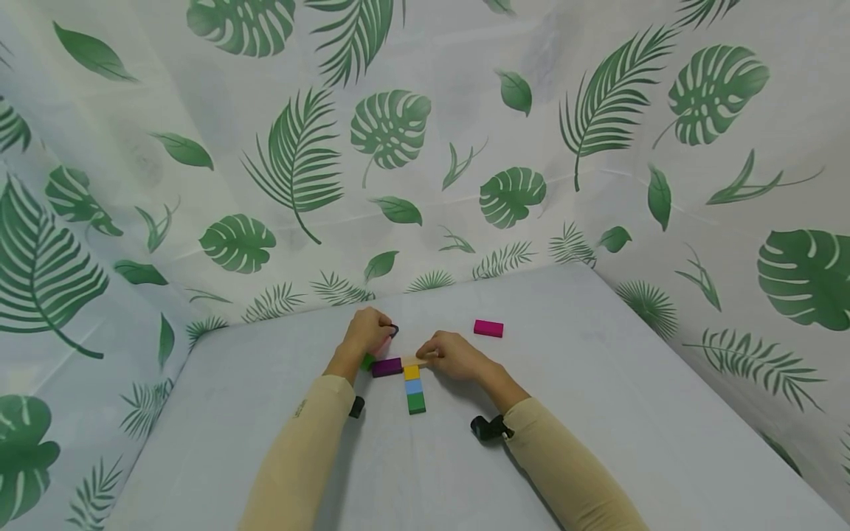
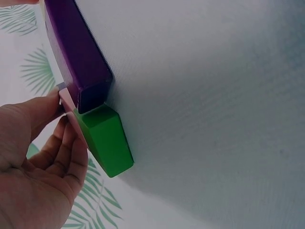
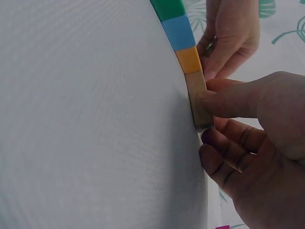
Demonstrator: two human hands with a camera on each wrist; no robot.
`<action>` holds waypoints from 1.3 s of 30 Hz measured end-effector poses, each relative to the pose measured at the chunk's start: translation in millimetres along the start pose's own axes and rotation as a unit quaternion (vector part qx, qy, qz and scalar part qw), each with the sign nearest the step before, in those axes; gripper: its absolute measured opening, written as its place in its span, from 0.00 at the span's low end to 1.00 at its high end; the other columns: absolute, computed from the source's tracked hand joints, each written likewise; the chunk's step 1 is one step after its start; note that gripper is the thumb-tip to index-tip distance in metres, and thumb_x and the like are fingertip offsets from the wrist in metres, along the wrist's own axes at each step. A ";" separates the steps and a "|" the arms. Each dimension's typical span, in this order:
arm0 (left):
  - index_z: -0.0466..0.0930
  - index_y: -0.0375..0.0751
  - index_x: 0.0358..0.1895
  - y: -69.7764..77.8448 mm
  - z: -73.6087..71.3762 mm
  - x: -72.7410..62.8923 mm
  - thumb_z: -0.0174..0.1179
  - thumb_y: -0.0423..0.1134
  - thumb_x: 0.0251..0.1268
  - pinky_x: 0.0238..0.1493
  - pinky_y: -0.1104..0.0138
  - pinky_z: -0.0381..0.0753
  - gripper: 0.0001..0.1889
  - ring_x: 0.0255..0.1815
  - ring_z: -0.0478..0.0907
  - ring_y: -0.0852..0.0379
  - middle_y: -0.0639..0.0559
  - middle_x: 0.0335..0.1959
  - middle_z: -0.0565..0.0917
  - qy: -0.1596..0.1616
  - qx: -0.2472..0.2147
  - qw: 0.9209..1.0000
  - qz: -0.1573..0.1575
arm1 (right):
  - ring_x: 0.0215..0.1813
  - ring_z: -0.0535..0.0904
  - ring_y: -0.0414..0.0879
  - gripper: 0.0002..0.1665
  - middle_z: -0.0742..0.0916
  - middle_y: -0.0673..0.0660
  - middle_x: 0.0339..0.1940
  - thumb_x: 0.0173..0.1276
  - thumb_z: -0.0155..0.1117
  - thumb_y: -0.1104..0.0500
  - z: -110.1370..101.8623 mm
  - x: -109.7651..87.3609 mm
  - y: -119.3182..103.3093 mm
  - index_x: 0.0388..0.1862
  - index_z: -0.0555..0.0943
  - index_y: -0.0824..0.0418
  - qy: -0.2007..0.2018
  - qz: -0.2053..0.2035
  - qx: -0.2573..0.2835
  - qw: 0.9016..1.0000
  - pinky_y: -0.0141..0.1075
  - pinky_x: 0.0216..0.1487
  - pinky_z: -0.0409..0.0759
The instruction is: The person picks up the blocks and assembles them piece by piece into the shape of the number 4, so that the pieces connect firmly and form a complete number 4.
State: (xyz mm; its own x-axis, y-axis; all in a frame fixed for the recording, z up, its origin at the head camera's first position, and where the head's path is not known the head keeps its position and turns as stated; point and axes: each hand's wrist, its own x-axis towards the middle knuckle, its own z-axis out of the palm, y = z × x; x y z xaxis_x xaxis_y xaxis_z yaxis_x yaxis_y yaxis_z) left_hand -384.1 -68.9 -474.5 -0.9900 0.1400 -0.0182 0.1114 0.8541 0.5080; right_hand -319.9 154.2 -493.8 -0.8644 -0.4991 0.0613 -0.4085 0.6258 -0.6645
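My left hand (image 1: pixel 366 332) pinches a pink block (image 2: pixel 78 129) beside a green block (image 2: pixel 107 143). A small dark piece (image 1: pixel 395 331), its shape unclear, shows at those fingertips. A purple block (image 1: pixel 387 367) lies against the green one. With thumb and fingers, my right hand (image 1: pixel 458 356) holds a plain wooden block (image 3: pixel 199 100), which lies at the purple block's right end. From the wooden block, a yellow block (image 1: pixel 412 372), a light blue block (image 1: pixel 414 386) and a darker green block (image 1: pixel 416 403) run in a line toward me.
On the white table (image 1: pixel 598 442), a magenta block (image 1: pixel 488 328) lies apart, beyond the right hand. Leaf-printed cloth (image 1: pixel 451 110) rises behind the table and along its sides. Black wrist devices, such as the right one (image 1: pixel 488 428), sit just above the tabletop.
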 end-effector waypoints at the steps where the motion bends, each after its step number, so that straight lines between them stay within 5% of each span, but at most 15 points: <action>1: 0.90 0.40 0.54 0.3 -0.2 -0.5 0.66 0.42 0.73 0.59 0.57 0.84 0.14 0.48 0.82 0.52 0.46 0.50 0.91 0.000 -0.001 1.000 -0.001 | 0.51 0.80 0.44 0.14 0.87 0.51 0.47 0.74 0.65 0.65 -0.1 -0.1 -0.7 0.54 0.90 0.57 -0.001 0.002 0.001 1.000 0.45 0.57 0.81; 28: 0.88 0.43 0.57 -2.9 -12.6 -4.9 0.63 0.47 0.76 0.55 0.59 0.85 0.16 0.46 0.80 0.52 0.48 0.51 0.88 0.003 -0.023 1.000 -0.017 | 0.52 0.80 0.44 0.14 0.87 0.49 0.47 0.74 0.65 0.64 -0.3 0.9 0.2 0.55 0.90 0.55 -0.005 0.021 0.010 1.000 0.45 0.59 0.81; 39: 0.90 0.41 0.52 -13.9 -24.1 -18.0 0.62 0.47 0.76 0.43 0.61 0.82 0.15 0.42 0.80 0.51 0.48 0.46 0.89 0.074 -0.111 0.989 0.065 | 0.52 0.79 0.44 0.15 0.86 0.49 0.47 0.74 0.65 0.64 -0.6 0.4 -1.7 0.55 0.90 0.54 -0.009 0.030 0.015 0.999 0.45 0.60 0.80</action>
State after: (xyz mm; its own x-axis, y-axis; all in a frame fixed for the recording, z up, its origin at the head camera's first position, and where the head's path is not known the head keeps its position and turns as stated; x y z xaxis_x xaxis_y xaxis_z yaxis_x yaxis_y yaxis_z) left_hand -369.9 -95.4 -460.4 -0.9723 0.1518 0.1775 0.2325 0.7011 0.6741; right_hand -319.7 153.2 -492.2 -0.8810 -0.4731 0.0072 -0.3474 0.6366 -0.6885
